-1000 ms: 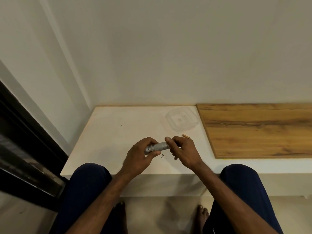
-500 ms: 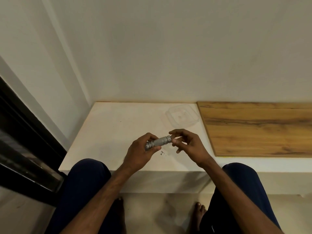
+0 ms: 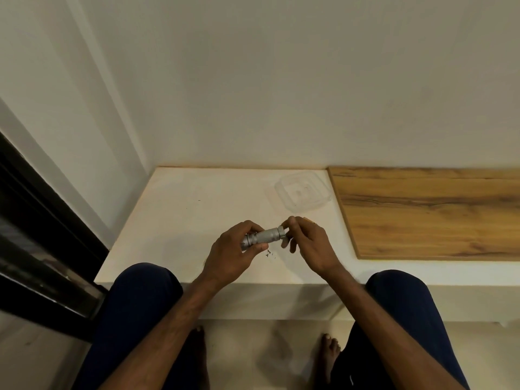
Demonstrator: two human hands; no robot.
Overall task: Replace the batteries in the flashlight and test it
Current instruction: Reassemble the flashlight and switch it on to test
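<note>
flashlight [image 3: 263, 237] axis: level, along ledge [image 3: 180, 220] front edge | left hand [image 3: 233, 256]: wrapped round barrel | right hand [image 3: 308, 243]: fingertips pinched narrow at right end (contents unclear)

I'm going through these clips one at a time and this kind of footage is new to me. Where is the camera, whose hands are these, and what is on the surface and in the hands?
There is no machine here. The camera sits on a person's head and looks forward and down, so you see their own arms, knees and bare feet.

The left hand has its grip around a small silver flashlight, held roughly level above the white tabletop. The right hand has its fingertips at the flashlight's right end; something small and orange-brown pokes out behind that hand, too hidden to name.

On the tabletop lie a clear plastic container near the back and a few tiny dark specks under the hands. To the right is a wood-grain panel. Whether the flashlight is open cannot be made out.
</note>
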